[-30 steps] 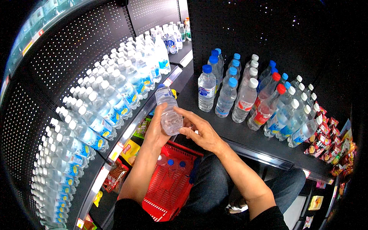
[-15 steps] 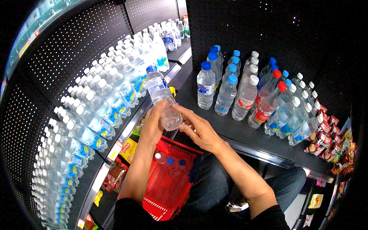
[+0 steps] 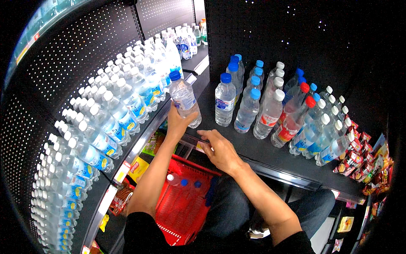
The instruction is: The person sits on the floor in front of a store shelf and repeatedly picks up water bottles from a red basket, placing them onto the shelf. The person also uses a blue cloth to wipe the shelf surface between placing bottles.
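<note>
A clear water bottle [image 3: 185, 94] with a blue cap and a blue-and-white label stands nearly upright in my left hand [image 3: 178, 123], which wraps around its lower half. Its base is at the black shelf's corner; whether it touches the shelf I cannot tell. My right hand [image 3: 222, 152] is a little to the right and nearer, apart from the bottle, fingers loosely bent and apart with nothing in them. Just right of the held bottle, a similar blue-capped bottle [image 3: 225, 100] heads a row on the black shelf [image 3: 264, 158].
Below my arms is a red shopping basket [image 3: 198, 163] with several capped bottles inside. Dense rows of white-capped bottles [image 3: 101, 127] line the left shelf. More bottles with red, blue and white caps [image 3: 315, 127] and red snack packets [image 3: 353, 163] stand to the right.
The bottle has gone from tilted between both hands to nearly upright in my left hand, farther forward and right. My right hand has let go of it and moved slightly right and nearer.
</note>
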